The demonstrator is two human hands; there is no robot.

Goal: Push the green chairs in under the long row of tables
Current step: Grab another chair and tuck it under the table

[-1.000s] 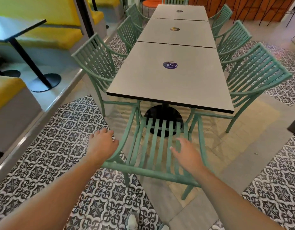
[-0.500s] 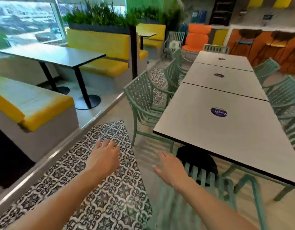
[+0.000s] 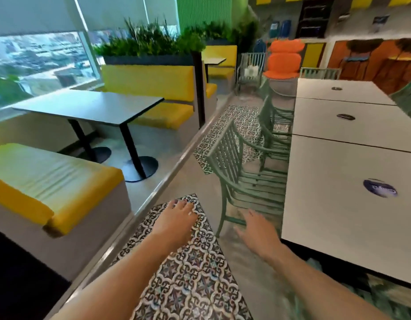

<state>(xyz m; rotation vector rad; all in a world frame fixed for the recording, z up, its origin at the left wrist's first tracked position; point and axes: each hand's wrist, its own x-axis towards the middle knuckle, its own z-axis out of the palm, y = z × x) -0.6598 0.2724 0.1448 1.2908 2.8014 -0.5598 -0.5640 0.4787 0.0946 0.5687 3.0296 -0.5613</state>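
Green chair (image 3: 243, 172) nearest you sticks out from the bench (image 3: 352, 204), so your hands, left (image 3: 176, 221) and right (image 3: 257, 232), reach out spread and empty.

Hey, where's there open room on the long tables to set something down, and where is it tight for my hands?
The nearest table top is bare around its round blue sticker. The floor strip between the raised ledge and the nearest green chair is open. It is crowded where the chairs' arms meet the table edge. Left hand and right hand hold nothing.
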